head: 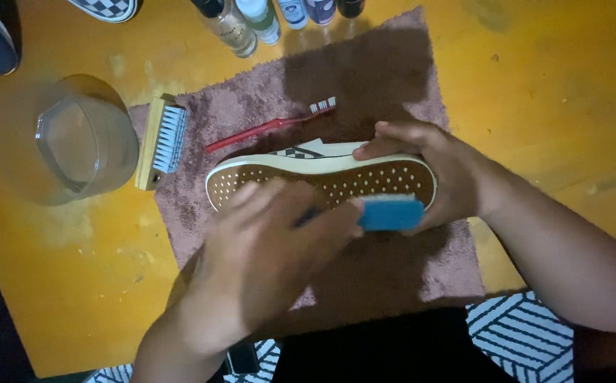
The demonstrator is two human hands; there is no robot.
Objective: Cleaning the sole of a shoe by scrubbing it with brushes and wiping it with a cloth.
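- yellow-painted wooden floor (pixel 549 99) fills the view; a mauve towel (pixel 393 64) is spread on it, and a black-and-white patterned mat (pixel 520 333) shows at the bottom edge.
- i see a sneaker (pixel 308 167) lying on its side at the towel's centre, brown diamond-tread sole facing me, cream sidewall uppermost.
- my right hand (pixel 435 167) is wrapped around the heel end, fingers curled over the upper, thumb under the sole edge.
- my left hand (pixel 265 255) is closed around a blue brush (pixel 391 213), whose head rests against the sole near the heel.
- a red toothbrush (pixel 272 125) lies on the towel just behind the sneaker.
- a wooden scrub brush (pixel 160 140) lies at the towel's left edge, bristles facing right.
- a clear plastic bowl (pixel 84 145) stands left of it.
- several bottles (pixel 265 18) line the top edge; another shoe (pixel 109 7) is partly visible at top left.
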